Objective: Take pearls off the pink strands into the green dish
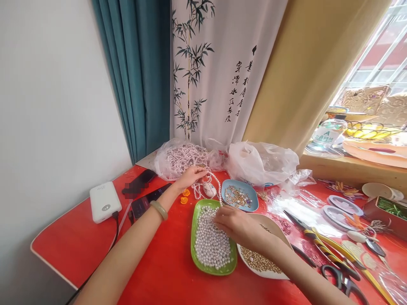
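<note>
Left hand (190, 176) grips pearl strand (213, 180); right hand (235, 224) over green tray (194, 224), pinch hidden.

Blurred patch on dark phone (139, 183)

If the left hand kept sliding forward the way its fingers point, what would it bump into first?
Probably the strand of white pearl beads that the left hand is touching, then the small blue dish of gold beads beyond it. Depth is hard to judge from this one view.

Left hand (191, 175) extended, right hand (233, 223) fingers pinched.
</note>
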Demonstrator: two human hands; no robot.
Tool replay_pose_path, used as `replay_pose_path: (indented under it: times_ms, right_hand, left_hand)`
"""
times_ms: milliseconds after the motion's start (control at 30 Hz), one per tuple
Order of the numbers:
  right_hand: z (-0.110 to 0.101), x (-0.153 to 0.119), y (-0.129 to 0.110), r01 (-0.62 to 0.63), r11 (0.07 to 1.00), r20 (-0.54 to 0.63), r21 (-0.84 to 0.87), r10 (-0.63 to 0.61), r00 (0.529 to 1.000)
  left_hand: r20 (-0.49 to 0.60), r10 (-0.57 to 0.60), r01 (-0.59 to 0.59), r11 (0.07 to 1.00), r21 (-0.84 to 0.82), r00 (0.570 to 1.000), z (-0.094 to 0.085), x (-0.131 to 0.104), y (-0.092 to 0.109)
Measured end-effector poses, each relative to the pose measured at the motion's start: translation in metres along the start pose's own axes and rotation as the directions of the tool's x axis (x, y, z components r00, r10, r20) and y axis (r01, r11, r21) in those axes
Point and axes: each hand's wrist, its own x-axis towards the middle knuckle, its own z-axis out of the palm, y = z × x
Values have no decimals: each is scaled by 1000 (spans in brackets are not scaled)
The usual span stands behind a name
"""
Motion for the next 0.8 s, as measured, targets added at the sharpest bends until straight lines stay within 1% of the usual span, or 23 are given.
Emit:
replay_pose_path:
  times_ms: [67,133,167,200,233,267,300,333,367,400,467,533,567,633,700,800]
  right_hand:
    - [-1,-2,2,22,998,-14,-58,-23,1000]
    - [-6,-2,7,18,999,-76,-35,-20,997]
    - [-10,0,11,-20,1000,-138,-4,19,990]
    - [-14,4,16,-85,996,-217,41,92,972]
    - [-17,10,21,-168,980,-302,105,192,934]
    - [-20,18,27,-242,952,-373,186,297,879]
    - [-21,27,32,-288,917,-419,277,385,822]
    - [-21,36,38,-296,882,-434,366,443,784]
    - [-21,46,43,-265,857,-419,441,458,784]
    - [-19,55,47,-212,834,-389,509,442,808]
    - [-14,70,54,-91,783,-327,616,358,875]
    - [-8,79,57,-28,745,-295,666,298,908]
    - [-6,81,58,-23,744,-293,668,291,911]
    - [-4,82,57,-50,776,-312,628,310,898]
    - [-5,82,54,-97,819,-344,565,341,875]
    - [-8,84,50,-157,837,-393,524,401,828]
  left_hand:
    - [42,21,-22,999,29,999,1,-1,3]
    - [89,52,-58,996,67,995,2,-2,6]
    - [112,63,-72,994,76,992,2,-3,8]
    - [130,70,-81,993,81,989,2,-3,9]
    - [144,74,-86,993,83,987,2,-3,11]
    - [157,77,-91,992,84,985,3,-3,12]
    - [166,83,-98,991,87,983,3,-2,13]
    - [171,90,-108,989,97,981,4,-2,14]
    - [173,101,-121,986,112,980,5,-2,14]
    - [172,114,-138,982,132,978,5,-1,14]
    - [168,144,-175,966,189,975,6,-1,14]
    - [166,181,-221,937,269,969,5,-1,13]
    - [163,202,-245,916,317,966,5,-1,13]
    - [152,237,-280,865,416,959,4,-2,13]
    - [135,255,-288,821,492,957,3,-3,15]
    - [114,252,-273,794,543,961,2,-5,18]
